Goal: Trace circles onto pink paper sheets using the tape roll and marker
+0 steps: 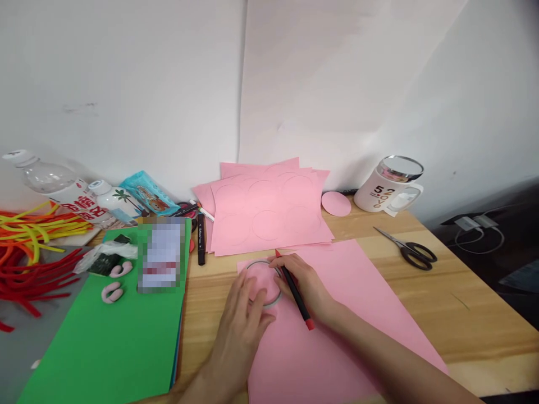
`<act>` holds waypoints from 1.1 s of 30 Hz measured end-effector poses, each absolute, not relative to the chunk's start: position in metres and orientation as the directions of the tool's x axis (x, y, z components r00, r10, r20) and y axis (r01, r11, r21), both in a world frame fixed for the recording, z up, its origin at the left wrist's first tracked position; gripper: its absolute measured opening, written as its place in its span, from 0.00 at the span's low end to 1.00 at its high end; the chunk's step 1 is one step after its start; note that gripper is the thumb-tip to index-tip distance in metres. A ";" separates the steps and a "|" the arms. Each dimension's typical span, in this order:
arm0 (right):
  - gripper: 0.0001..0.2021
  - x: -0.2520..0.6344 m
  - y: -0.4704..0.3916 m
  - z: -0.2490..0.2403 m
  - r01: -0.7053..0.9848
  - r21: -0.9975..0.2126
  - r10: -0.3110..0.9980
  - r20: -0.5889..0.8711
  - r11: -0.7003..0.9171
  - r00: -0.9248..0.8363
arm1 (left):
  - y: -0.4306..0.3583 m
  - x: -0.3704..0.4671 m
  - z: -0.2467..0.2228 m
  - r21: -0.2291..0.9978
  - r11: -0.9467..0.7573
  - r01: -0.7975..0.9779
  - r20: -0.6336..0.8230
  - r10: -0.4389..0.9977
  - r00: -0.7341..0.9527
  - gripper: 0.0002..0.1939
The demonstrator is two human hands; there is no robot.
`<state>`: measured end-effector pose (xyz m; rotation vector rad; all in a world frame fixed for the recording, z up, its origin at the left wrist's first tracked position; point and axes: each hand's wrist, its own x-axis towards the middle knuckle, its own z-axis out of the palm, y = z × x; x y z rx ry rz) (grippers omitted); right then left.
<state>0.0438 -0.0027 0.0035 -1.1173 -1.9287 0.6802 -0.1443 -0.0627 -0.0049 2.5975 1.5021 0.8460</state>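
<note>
A round see-through disc with a grey rim (264,285) lies on a large pink paper sheet (332,297), near its far left corner. My left hand (246,314) holds the disc down, fingers along its left side and lower edge. In my right hand (305,283) is a black marker pen with red ends (298,297), its tip at the disc's upper right rim. Behind them rests a stack of pink sheets (273,219) with several drawn circles. Whether a fresh line runs along the rim is hard to see.
Scissors (410,249), a white mug (385,188) and a cut pink circle (336,203) are on the right. At left are green paper (126,342), a pixelated phone-like object (161,255), pink earbuds (112,292), a black marker (201,240), bottles (50,179) and red pipe cleaners (37,280).
</note>
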 end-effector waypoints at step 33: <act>0.22 0.047 0.020 0.025 -0.286 -0.927 0.965 -0.261 -0.242 0.032 | -0.047 -0.117 0.009 -0.109 -0.600 0.793 0.211 0.766 0.608 0.26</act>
